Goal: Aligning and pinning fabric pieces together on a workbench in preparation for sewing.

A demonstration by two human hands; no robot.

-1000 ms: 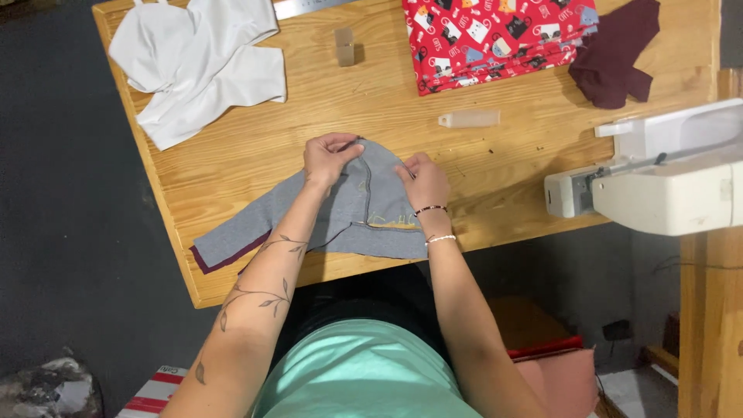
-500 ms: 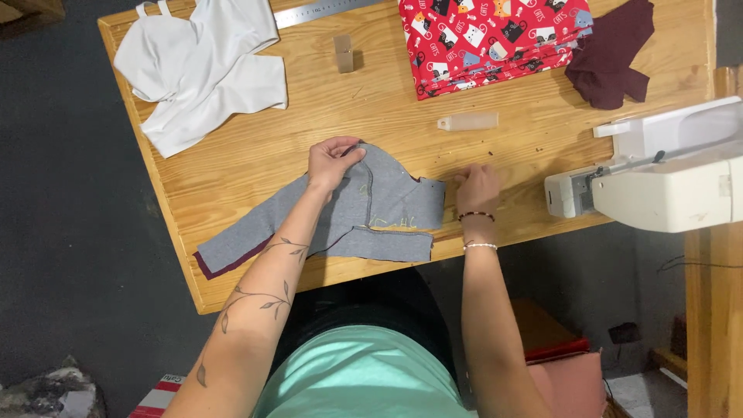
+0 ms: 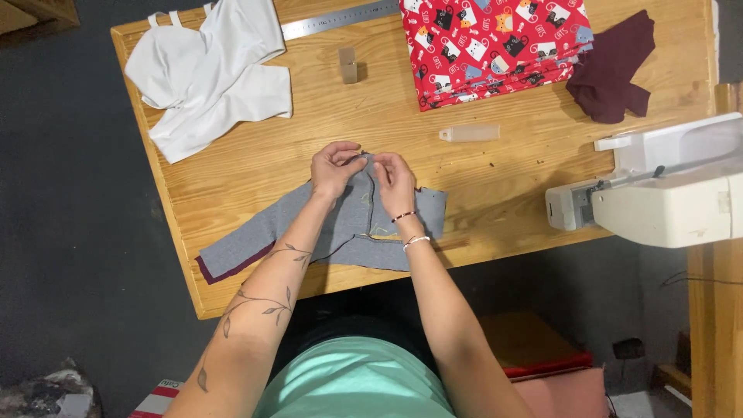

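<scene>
Right hand back beside left hand, fingers on grey fabric.

I see 1 wooden table filling the upper half of the frame, lit evenly. Around it, at the left and along the bottom, is a dark grey floor. At the right edge stands a second wooden surface; a red box sits low, right of centre.

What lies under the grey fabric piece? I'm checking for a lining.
A dark maroon layer peeks out under the grey fabric piece at its left end; how far it extends is hidden.
</scene>
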